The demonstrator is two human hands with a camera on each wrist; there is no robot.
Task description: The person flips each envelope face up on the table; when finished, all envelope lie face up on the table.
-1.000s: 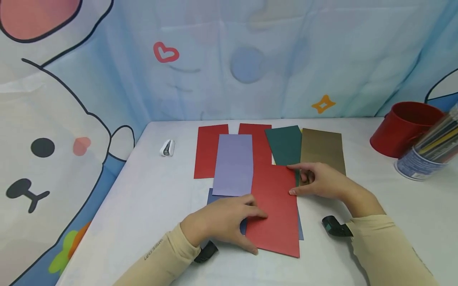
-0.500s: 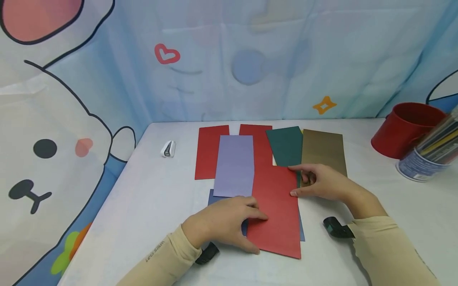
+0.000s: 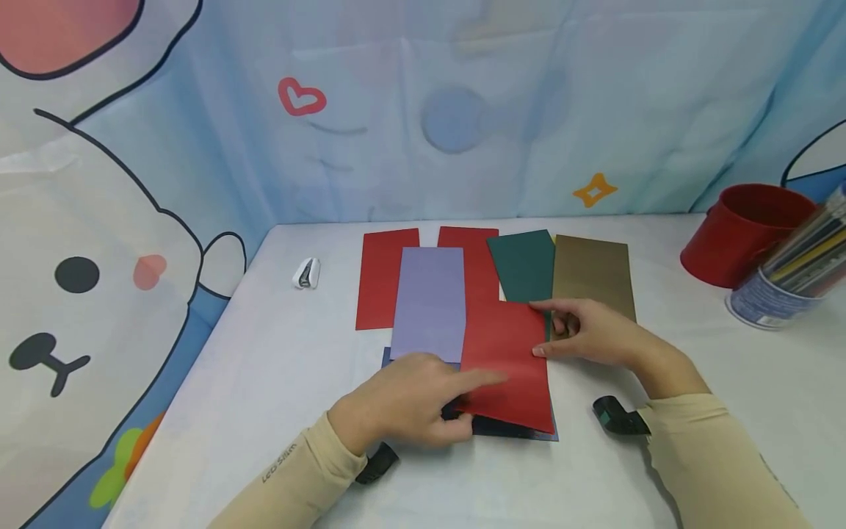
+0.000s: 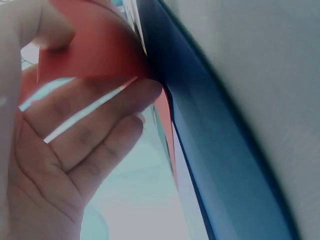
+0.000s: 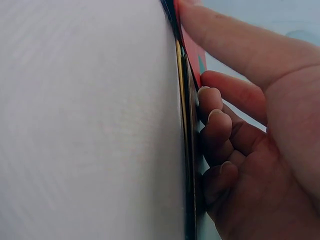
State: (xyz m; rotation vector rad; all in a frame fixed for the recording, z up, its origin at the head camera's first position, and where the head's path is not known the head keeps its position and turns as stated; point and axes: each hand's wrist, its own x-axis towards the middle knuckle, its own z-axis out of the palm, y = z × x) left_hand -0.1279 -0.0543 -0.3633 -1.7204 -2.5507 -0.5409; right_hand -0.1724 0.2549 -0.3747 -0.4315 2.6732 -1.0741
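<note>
A sheet of red paper (image 3: 504, 338) lies over a blue sheet (image 3: 509, 428), and its near edge is raised. My left hand (image 3: 413, 404) holds the red paper's near-left part, index finger extended over the top. In the left wrist view the red paper (image 4: 102, 45) curves up between thumb and fingers, beside the blue sheet (image 4: 220, 135). At the far-right corner, my right hand (image 3: 591, 334) touches the red paper with index finger and thumb, spread along its right edge. Its other fingers are bent beside the sheets in the right wrist view.
Near the red paper lie a purple sheet (image 3: 429, 301), a dark green one (image 3: 525, 264), a brown one (image 3: 591, 275) and another red one (image 3: 380, 279). A small white stapler-like item (image 3: 306, 273) is at left. A red mug (image 3: 743, 239) and a pencil can (image 3: 769, 301) stand at right.
The near edge of the red paper has risen and bent away from me, uncovering more of the blue sheet. My left fingers have shifted onto it; the right hand stays put.
</note>
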